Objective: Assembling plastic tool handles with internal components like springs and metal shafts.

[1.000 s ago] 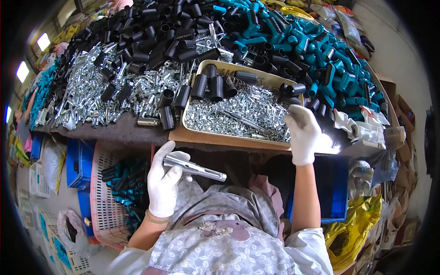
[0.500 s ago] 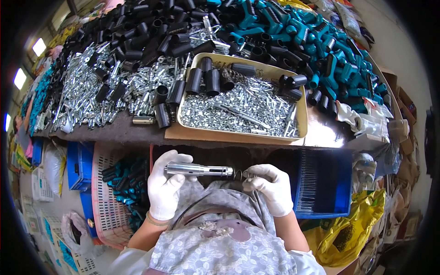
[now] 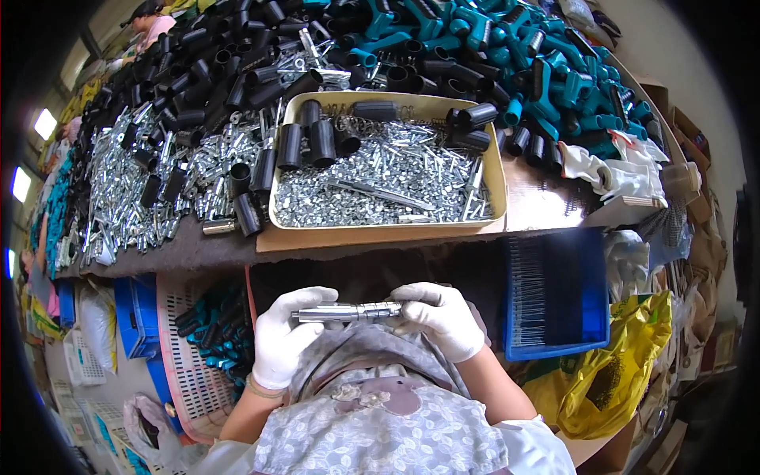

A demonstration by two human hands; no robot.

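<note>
Seen from my remote feed: both hands, in white knit gloves, held a slim polished metal rod level over the lap, just below the workbench edge. My left hand wrapped its fingers around the rod's smooth left end; my right hand pinched the darker, ridged right end between thumb and fingertips.

Above them a shallow tan tray sat on the bench, heaped with small shiny silver fasteners and a few matte black cylindrical sleeves. Left of it lay a glittering spread of metal tubes; behind it, piles of black sleeves and teal plastic grips.

Below the bench, a pink perforated basket held more teal-and-black grips, a blue slotted crate stood to the right, and a crumpled yellow plastic bag lay beside it.
</note>
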